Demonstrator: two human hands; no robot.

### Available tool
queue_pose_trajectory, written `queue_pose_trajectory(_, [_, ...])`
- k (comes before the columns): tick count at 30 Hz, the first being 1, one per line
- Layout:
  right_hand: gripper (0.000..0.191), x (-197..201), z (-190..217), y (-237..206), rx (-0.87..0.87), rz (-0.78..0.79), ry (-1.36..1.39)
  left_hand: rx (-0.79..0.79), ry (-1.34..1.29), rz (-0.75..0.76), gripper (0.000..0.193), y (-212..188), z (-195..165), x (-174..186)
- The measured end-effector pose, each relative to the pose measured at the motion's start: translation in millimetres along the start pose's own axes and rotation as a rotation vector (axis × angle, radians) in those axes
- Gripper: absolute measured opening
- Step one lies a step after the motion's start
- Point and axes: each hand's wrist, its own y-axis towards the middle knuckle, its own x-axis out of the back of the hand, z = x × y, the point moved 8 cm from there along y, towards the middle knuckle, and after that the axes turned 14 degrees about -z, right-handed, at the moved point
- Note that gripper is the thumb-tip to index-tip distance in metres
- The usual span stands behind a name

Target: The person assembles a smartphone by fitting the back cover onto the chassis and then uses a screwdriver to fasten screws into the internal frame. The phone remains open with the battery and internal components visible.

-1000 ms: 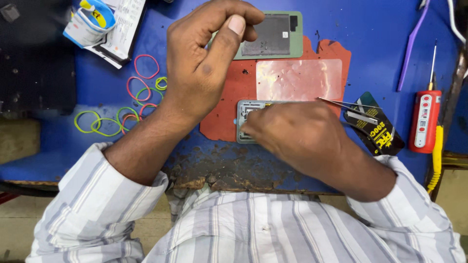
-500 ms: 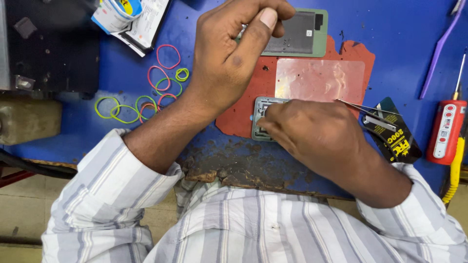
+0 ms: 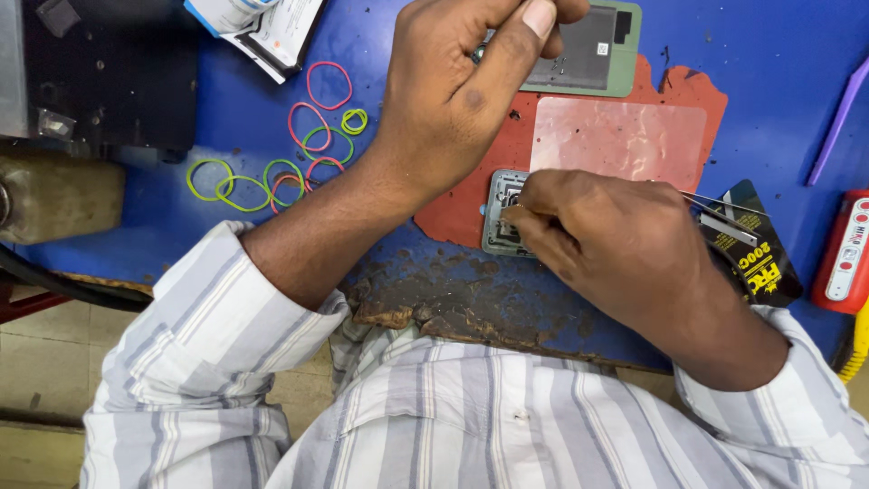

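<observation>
My left hand [image 3: 462,86] is curled with thumb up over the near corner of a green phone back cover [image 3: 588,50] lying on the blue mat; its fingers seem to pinch a small dark part, mostly hidden. My right hand [image 3: 606,235] holds metal tweezers [image 3: 724,213], whose rear end sticks out to the right. It rests over a small grey metal frame part [image 3: 503,213] on the red rubber pad [image 3: 625,136]. The tweezer tips are hidden under my fingers.
Coloured rubber bands [image 3: 299,154] lie left of the pad. A black box [image 3: 109,72] stands far left, a red screwdriver handle [image 3: 846,254] and a purple pry tool [image 3: 837,118] at the right. A black packet [image 3: 756,249] lies under my right wrist. The mat's front edge [image 3: 471,312] is worn.
The view has shifted a little, so everything sits further right and up in frame. Both hands keep their poses over the cover and the frame part.
</observation>
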Motion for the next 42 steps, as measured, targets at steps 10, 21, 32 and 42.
queue_pose_trajectory(10, [0.016, -5.0, 11.5, 4.2, 0.048, 0.087, -0.088, -0.015, 0.015, -0.016, 0.027, 2.1, 0.9, 0.4])
queue_pose_trajectory(21, [0.042, 30.3, -93.0, 0.1, -0.135, -0.420, 0.562, 0.084, 0.031, -0.003, 0.028, -0.7, 8.8, 0.1])
queue_pose_trajectory(32, [0.041, 9.4, -141.2, 3.1, -0.212, -0.478, 0.734, 0.033, 0.068, -0.004, 0.028, 0.0, -0.3, 0.9])
queue_pose_trajectory(42, [0.038, 12.4, -116.8, 6.1, -0.156, -0.455, 0.750, 0.007, 0.170, 0.023, 0.015, -0.8, 8.9, -3.0])
